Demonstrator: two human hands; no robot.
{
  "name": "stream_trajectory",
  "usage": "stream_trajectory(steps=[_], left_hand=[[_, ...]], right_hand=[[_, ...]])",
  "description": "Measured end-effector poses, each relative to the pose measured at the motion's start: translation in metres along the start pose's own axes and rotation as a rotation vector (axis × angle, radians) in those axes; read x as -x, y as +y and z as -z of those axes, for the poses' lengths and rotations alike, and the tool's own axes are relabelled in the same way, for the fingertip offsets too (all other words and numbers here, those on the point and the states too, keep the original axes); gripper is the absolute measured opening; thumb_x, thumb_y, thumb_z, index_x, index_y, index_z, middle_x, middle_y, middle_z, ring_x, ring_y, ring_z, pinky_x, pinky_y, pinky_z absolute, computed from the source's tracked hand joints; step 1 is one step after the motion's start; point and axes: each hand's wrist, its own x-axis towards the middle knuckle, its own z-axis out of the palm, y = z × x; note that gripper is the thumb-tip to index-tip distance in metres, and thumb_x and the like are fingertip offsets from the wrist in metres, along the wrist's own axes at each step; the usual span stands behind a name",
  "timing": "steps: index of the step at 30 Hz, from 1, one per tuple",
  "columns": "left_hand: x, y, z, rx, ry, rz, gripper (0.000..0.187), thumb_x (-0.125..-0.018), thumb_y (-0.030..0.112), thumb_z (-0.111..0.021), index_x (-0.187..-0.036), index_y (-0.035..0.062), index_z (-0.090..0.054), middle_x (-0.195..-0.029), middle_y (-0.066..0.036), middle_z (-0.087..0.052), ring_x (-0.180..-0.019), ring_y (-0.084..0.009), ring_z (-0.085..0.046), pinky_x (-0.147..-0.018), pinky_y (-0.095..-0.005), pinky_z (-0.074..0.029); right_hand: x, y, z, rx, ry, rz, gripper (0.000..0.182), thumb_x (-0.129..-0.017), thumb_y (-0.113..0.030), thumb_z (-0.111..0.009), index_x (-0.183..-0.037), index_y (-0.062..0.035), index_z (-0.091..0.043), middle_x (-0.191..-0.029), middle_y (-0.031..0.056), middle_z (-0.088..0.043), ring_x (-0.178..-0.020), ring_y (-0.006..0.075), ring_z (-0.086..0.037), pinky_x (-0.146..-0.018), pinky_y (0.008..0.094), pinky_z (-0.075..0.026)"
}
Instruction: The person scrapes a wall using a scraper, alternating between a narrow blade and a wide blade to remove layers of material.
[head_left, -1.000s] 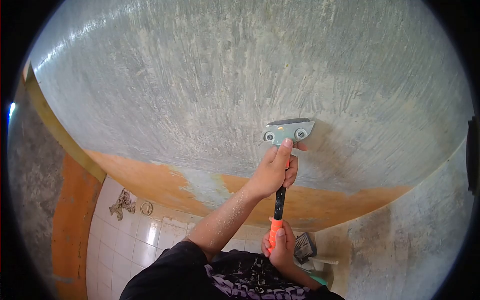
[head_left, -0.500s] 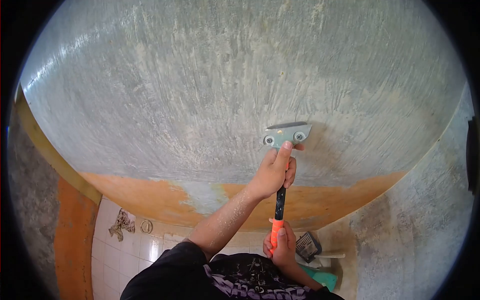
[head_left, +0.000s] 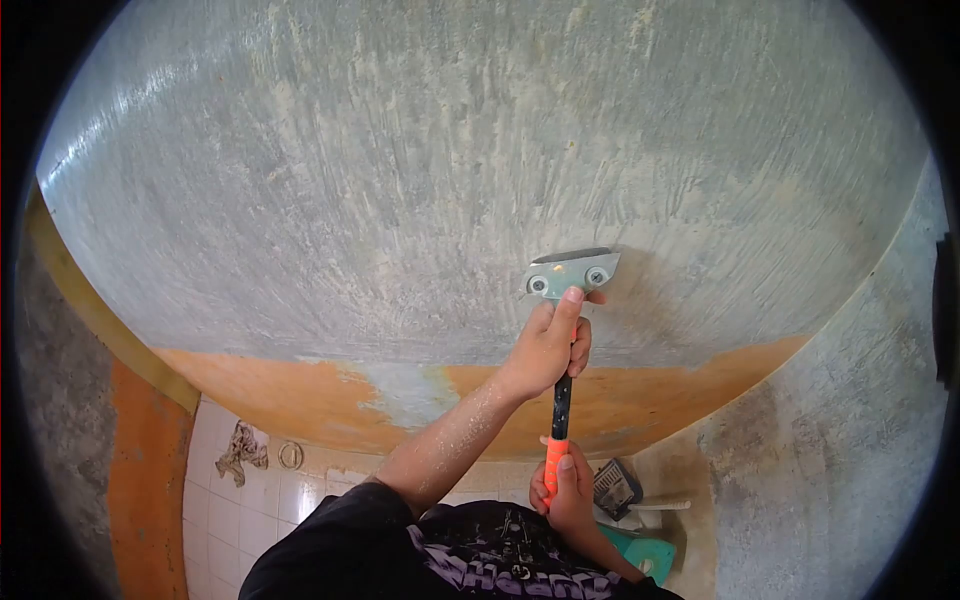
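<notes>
A long-handled scraper (head_left: 572,272) with a wide metal head and two screws lies with its blade edge against the grey, streaky wall (head_left: 400,200). My left hand (head_left: 548,345) is wrapped round the handle just below the head, its thumb pressed on the head's base. Lower down, my right hand (head_left: 565,482) grips the orange handle end (head_left: 555,458). Between the two hands the black shaft (head_left: 561,405) shows. Pale specks of dust cover my left forearm.
An orange painted band (head_left: 270,388) runs along the wall's bottom. On the tiled floor lie a crumpled rag (head_left: 242,452) and a ring-shaped item (head_left: 291,456). Right of my right hand are a dark tray-like object (head_left: 617,489) and a green container (head_left: 650,555). Another wall (head_left: 830,430) stands at right.
The scraper head has shifted very slightly down and left in view. Both hands keep the same hold on it, and the view has moved a little.
</notes>
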Motion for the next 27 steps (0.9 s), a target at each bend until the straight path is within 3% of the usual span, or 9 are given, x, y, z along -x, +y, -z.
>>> stream_trajectory(steps=[15, 27], left_hand=[[0.001, 0.003, -0.003, 0.027, 0.049, 0.001, 0.059, -0.104, 0.055, -0.028, -0.119, 0.0010, -0.049, -0.053, 0.002, -0.037, -0.043, -0.0092, -0.039, -0.046, -0.0262, -0.035], [-0.008, 0.011, -0.008, 0.013, 0.030, -0.024, 0.056, -0.105, 0.051, -0.030, -0.119, 0.0001, -0.050, -0.053, 0.002, -0.037, -0.043, -0.0096, -0.039, -0.046, -0.0260, -0.034]], right_hand=[[-0.003, -0.009, 0.002, 0.072, 0.025, 0.009, 0.053, -0.105, -0.047, -0.034, -0.133, -0.0036, -0.045, -0.056, 0.0048, -0.041, -0.037, 0.0115, -0.035, -0.037, 0.0259, -0.031], [-0.003, -0.005, 0.004, -0.129, -0.020, -0.009, 0.052, -0.105, -0.049, -0.034, -0.134, -0.0071, -0.042, -0.055, 0.0056, -0.039, -0.036, 0.0126, -0.034, -0.036, 0.0270, -0.032]])
